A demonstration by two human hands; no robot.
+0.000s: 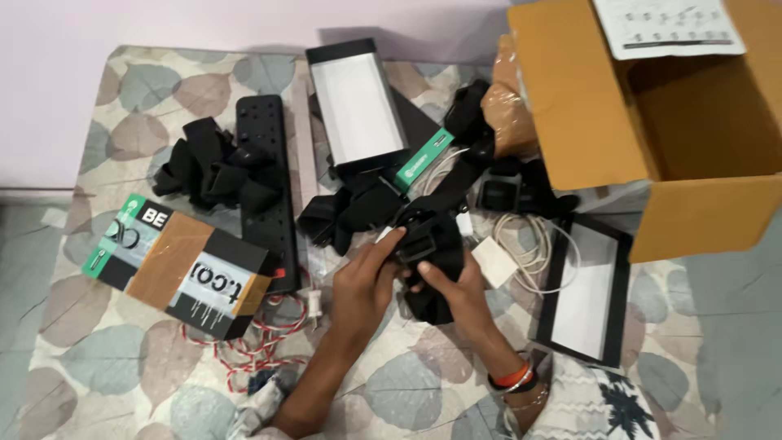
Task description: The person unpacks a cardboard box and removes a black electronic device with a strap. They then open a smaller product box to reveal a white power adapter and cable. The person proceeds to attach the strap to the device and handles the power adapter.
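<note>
Right, both hands are on the black strap harness at mid-bed, just below the open black box. My left hand pinches its plastic buckle, my right hand cups the bunched webbing from underneath. I judge it light, soft and floppy, not fragile; loose ends will snag the white cable beside it. Best hold is the stiff buckle, not the webbing
</note>
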